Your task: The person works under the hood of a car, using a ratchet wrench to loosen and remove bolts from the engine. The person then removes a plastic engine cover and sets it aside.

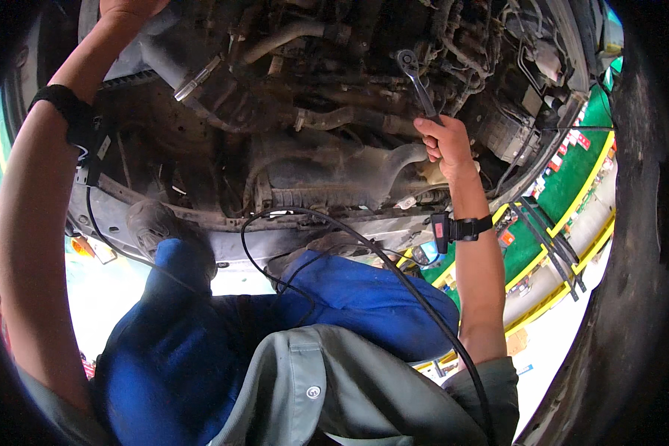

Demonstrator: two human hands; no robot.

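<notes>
My right hand [449,145] is closed around the handle of a ratchet wrench [422,91]. The wrench's round metal head points up and away from me, over the dirty engine [379,59] of a vehicle. Whether the head sits on a fastener cannot be told. At the top left edge my left hand [132,7] reaches far forward; its fingers are cut off by the picture's edge. Below the wrench a grey hose [401,165] curves beside my right hand, and a pipe [342,119] runs to its left.
My boots rest on the vehicle's front frame [238,241]. A black cable [394,267] loops across my blue trousers. A silver clamp [198,78] sits on a duct at the left. A dark panel [632,223] stands close on the right, beyond it yellow railings [572,230] and green floor.
</notes>
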